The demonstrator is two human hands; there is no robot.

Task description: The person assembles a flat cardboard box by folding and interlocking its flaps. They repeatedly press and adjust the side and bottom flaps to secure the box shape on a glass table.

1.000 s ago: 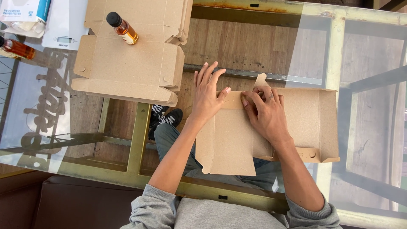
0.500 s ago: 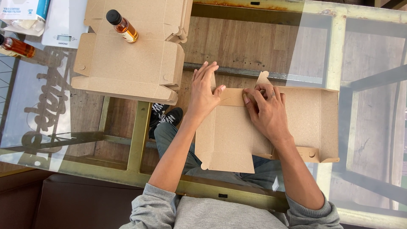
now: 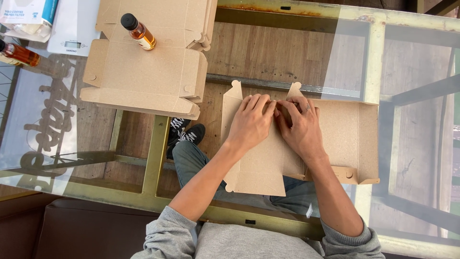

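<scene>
Both hands, left [image 3: 251, 122] and right [image 3: 299, 127], fingers spread flat, press box blank [image 3: 345, 134] beside the cardboard stack [image 3: 143, 76].

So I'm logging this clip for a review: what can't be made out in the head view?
- Fold line of the flat cardboard box: covered by the left hand and right hand.
- Second small bottle: cut off by the left edge.
- White packet: cut off by the top edge.
- Stack of flat boxes: how many, too thin to count.
- Person's legs: partly hidden by the box.
</scene>
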